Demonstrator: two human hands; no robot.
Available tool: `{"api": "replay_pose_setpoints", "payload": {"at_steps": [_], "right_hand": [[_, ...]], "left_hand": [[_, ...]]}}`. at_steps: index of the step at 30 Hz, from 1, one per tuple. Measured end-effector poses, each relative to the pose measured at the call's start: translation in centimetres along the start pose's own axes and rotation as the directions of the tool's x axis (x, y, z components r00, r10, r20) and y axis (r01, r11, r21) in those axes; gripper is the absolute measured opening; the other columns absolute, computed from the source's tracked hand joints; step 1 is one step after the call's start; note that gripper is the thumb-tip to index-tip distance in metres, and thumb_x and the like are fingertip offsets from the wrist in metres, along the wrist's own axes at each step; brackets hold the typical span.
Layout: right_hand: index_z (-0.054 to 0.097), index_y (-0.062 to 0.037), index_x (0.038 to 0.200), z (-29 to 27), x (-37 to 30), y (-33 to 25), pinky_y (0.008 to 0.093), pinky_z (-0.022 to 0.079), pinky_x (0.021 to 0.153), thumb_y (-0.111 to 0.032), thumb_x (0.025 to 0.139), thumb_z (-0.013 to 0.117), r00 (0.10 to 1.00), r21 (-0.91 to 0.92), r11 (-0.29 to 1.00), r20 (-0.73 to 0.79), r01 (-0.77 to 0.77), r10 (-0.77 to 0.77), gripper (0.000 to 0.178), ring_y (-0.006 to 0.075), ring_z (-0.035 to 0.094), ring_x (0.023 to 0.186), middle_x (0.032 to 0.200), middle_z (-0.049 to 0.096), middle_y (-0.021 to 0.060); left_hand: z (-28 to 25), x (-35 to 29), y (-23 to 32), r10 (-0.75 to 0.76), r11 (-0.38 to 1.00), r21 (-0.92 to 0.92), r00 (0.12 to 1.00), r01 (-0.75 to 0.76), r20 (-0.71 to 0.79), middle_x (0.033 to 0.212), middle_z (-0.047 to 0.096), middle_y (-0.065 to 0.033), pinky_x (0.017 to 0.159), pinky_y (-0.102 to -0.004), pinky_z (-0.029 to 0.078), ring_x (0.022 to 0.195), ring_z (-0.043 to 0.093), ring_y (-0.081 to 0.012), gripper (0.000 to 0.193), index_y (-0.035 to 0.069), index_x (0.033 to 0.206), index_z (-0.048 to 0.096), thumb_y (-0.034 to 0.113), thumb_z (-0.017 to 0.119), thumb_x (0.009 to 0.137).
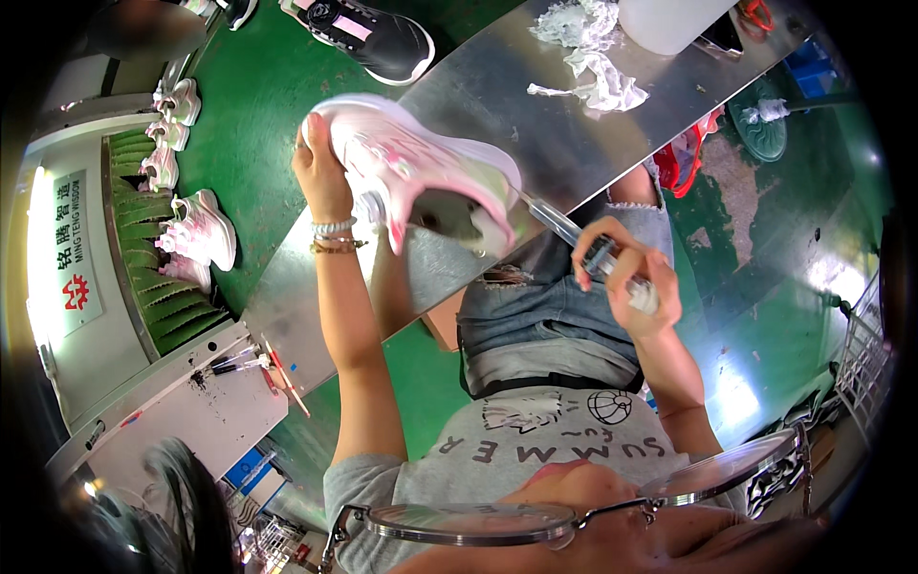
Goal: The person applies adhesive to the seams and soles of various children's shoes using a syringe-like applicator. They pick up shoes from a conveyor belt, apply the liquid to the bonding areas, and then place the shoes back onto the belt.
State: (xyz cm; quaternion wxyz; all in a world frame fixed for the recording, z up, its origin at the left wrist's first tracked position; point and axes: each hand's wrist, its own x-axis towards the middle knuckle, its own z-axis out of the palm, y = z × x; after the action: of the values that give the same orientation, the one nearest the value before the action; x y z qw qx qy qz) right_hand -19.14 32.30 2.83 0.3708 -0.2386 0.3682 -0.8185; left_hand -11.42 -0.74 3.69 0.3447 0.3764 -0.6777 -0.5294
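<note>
My left hand (322, 174) is closed round the toe end of a pink and white sneaker (413, 153), holding it tilted above the metal table. The dark opening of the shoe faces toward me. In my right hand (633, 277) is a clear syringe (555, 220), gripped by its barrel and plunger end. Its thin tip points at the heel end of the sneaker and reaches close to the edge there; whether it touches I cannot tell. My left fingertips are partly hidden behind the shoe.
Crumpled white tissue (604, 84) and a white container (660, 21) stand on the metal table (497, 105). A black sneaker (378, 40) lies at the far edge. Several pink sneakers (203, 230) line a green-slatted conveyor (158, 258) at left. Pens and brushes (239, 364) lie on a side ledge.
</note>
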Motion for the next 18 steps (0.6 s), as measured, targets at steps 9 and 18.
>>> {"api": "replay_pose_setpoints", "payload": {"at_steps": [9, 18], "right_hand": [[0.050, 0.0040, 0.061, 1.8, 1.1, 0.4, 0.0327, 0.043, 0.072, -0.045, 0.094, 0.018, 0.995, -0.051, 0.994, -0.038, -0.098, 0.097, 0.066, 0.0217, 0.050, 0.074, 0.106, 0.049, 0.0218], [0.048, 0.0027, 0.060, 3.2, 0.5, -0.8, 0.0315, 0.042, 0.069, -0.046, 0.093, 0.014, 0.980, -0.105, 0.976, -0.073, -0.190, 0.183, 0.068, 0.0218, 0.050, 0.071, 0.102, 0.052, 0.0208]], "left_hand": [[-10.6, -11.9, -3.1, -0.509, 0.860, -0.030, 0.860, 0.510, 0.020, 0.089, 0.061, -0.0067, 0.064, -0.0232, 0.047, 0.076, 0.059, -0.0130, 0.035, -0.004, 0.100, 0.057, 0.029, 0.050, 0.091], [-8.3, -22.0, 0.1, -0.666, 0.666, -0.056, 0.626, 0.744, 0.405, 0.107, 0.057, -0.0109, 0.075, -0.0295, 0.052, 0.091, 0.059, -0.0165, 0.043, -0.006, 0.121, 0.041, 0.026, 0.045, 0.093]]}}
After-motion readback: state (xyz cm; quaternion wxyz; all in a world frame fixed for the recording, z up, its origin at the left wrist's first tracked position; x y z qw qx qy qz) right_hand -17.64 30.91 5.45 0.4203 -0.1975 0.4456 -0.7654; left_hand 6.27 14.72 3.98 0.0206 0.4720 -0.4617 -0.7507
